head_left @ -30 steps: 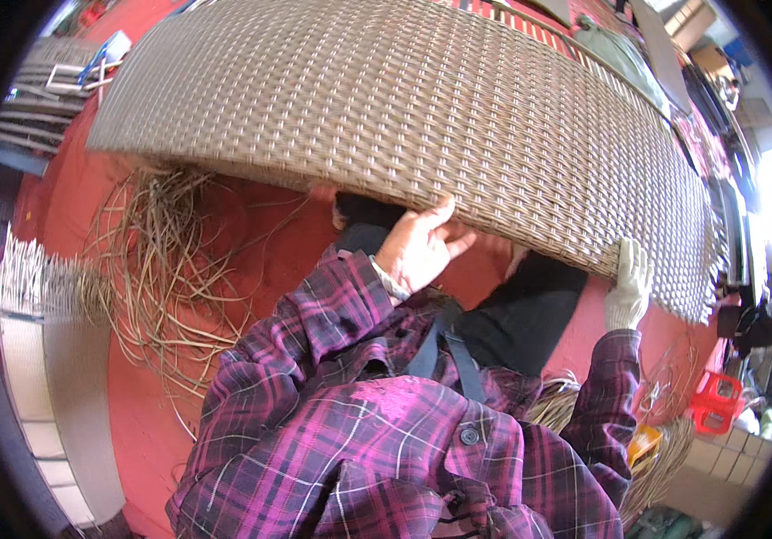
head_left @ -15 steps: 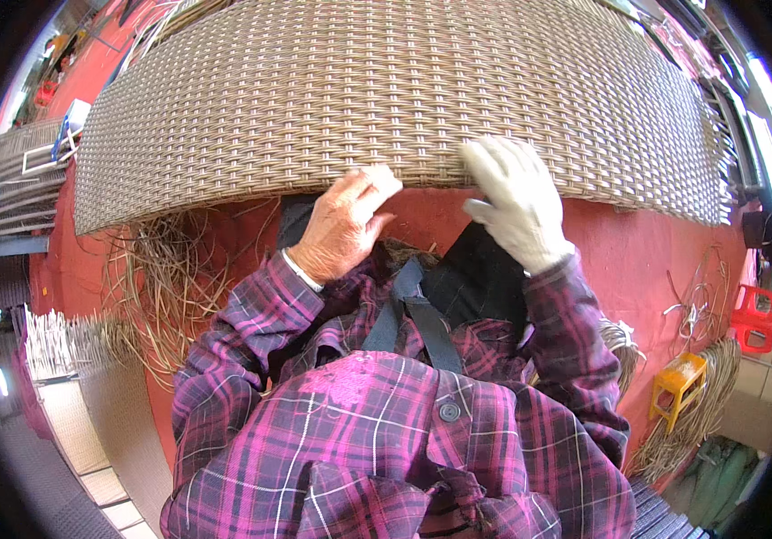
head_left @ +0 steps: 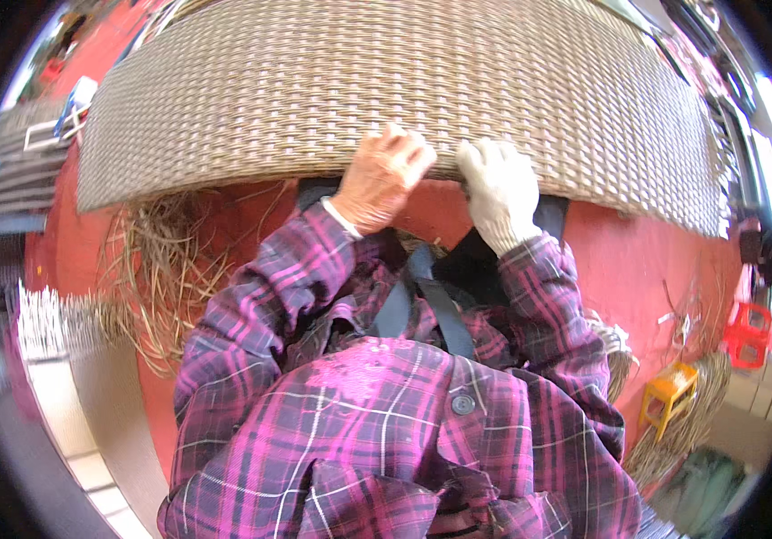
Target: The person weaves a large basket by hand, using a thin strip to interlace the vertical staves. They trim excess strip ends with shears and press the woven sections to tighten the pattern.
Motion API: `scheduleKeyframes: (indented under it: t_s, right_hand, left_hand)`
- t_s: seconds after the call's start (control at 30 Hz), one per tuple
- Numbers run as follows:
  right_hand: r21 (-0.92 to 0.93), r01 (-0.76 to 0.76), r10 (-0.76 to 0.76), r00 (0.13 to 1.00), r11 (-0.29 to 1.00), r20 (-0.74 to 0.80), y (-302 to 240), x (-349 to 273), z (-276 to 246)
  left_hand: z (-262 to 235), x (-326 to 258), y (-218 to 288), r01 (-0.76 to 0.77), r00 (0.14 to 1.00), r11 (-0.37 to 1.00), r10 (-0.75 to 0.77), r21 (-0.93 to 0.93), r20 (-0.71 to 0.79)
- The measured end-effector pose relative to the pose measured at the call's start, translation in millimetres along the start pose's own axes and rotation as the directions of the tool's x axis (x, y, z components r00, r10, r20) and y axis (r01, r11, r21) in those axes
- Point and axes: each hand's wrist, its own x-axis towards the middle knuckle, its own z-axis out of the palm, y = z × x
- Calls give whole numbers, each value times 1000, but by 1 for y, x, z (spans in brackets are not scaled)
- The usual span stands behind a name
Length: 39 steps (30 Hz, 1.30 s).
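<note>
A large brown-grey wicker panel (head_left: pixel 404 81), tightly woven from flat strands, spans the upper view, with its near edge curving toward me. My left hand (head_left: pixel 384 178), bare, is closed at that near edge, its fingers curled on the weave. Close to its right, my right hand (head_left: pixel 501 193) wears a white knitted glove and is also closed, with fingers bent around the edge. The fingertips of both hands are partly hidden, so any single strand between them cannot be made out. A dark strap (head_left: pixel 440 314) hangs in front of my plaid shirt.
Loose strands (head_left: pixel 166 260) lie tangled on the red floor (head_left: pixel 620 269) at left. Another woven piece (head_left: pixel 107 359) with pale strand ends stands lower left. A yellow stool (head_left: pixel 669 395), a red stool (head_left: pixel 748 334) and strand bundles (head_left: pixel 687 440) are at right.
My left hand has moved right and up along the panel's edge, closer to the right hand. The gloved fingers have curled in from a more spread pose. The view has shifted slightly.
</note>
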Motion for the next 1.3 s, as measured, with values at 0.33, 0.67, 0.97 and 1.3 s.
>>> scheduleKeyframes:
  t_s: [0.33,0.67,0.97,1.3]
  right_hand:
    - [-12,-3,3,999,1000,39,-2,-13,4]
    - [-51,52,-54,998,997,-45,-21,-9,3]
    - [190,229,-235,972,955,6,-89,52,45]
    - [75,212,-213,977,974,5,-106,60,52]
  left_hand:
    - [18,-4,19,47,988,999,-50,-22,-145]
    - [3,-36,9,-72,987,989,53,-129,-152]
    - [-48,-106,-55,370,892,929,-357,-6,-277]
    - [-42,-94,-56,205,953,978,-190,43,-236]
